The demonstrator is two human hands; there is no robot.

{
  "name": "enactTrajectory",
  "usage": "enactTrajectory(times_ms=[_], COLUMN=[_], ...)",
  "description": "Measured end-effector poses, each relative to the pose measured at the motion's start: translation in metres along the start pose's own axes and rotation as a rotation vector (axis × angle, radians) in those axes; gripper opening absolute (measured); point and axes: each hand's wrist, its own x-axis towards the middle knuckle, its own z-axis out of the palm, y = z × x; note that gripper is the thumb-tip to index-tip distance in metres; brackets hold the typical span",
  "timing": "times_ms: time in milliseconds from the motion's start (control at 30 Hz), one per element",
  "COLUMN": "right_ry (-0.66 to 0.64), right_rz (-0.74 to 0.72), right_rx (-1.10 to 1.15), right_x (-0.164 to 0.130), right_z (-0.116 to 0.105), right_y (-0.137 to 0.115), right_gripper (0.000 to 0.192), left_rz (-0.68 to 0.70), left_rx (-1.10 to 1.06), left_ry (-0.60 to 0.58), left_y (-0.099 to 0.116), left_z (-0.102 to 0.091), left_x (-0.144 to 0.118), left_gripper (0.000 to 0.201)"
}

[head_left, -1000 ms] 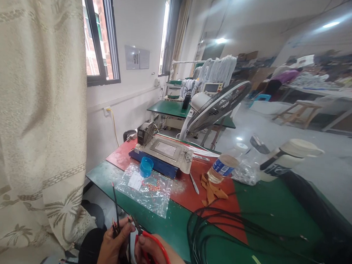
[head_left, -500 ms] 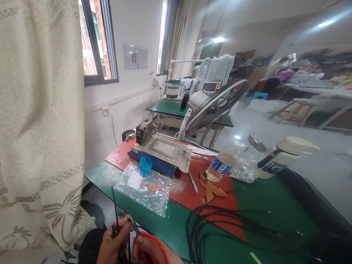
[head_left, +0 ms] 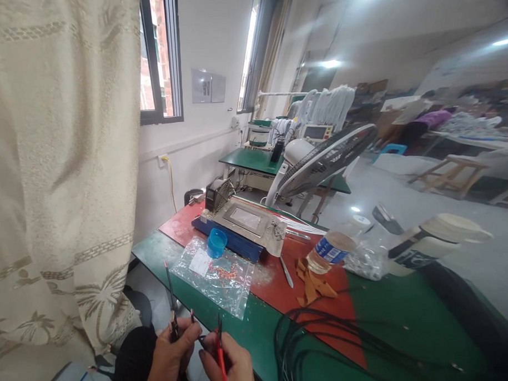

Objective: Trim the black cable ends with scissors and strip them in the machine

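Honestly, the thin wires [head_left: 171,293] are pinched in the left hand [head_left: 170,357]; red-handled cutters [head_left: 220,347] gripped by the right hand [head_left: 229,363] are best squeezed gently, close to the tips.

We see thin black wires [head_left: 171,296] standing nearly upright at the bottom edge of the view, just off the near edge of the green bench — the tallest one ends in a small red tip, with a shorter red-tipped strand beside it. Close to their right sits a red-handled cutting tool [head_left: 220,347], its slim dark nose pointing up and the handles running down out of view.
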Motion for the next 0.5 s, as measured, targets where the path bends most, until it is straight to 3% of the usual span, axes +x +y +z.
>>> enactTrajectory(times_ms=[133,200,300,400,500], right_ry=[-0.017,0.002,0.041,0.185,0.376], right_rz=[0.067,-0.052,-0.475,-0.934,-1.204], right_rx=[0.064,-0.032,-0.194,-0.239,-0.285], right_x=[-0.001,0.0,0.005,0.013,0.023], right_z=[-0.001,-0.006,-0.011,-0.011,-0.007], right_y=[0.001,0.001,0.0,-0.002,-0.005], right_gripper=[0.035,0.031,0.019,0.025,0.025], left_rz=[-0.006,-0.045,-0.132,-0.21,-0.205], left_rx=[-0.013,-0.045,-0.135,-0.179,-0.186], left_ry=[-0.04,-0.089,-0.114,-0.123,-0.14], left_y=[0.0,0.0,-0.003,-0.006,-0.007], left_z=[-0.001,-0.002,-0.004,-0.003,0.0], left_x=[0.0,0.001,0.003,0.004,0.004], left_gripper=[0.022,0.027,0.036,0.036,0.031])
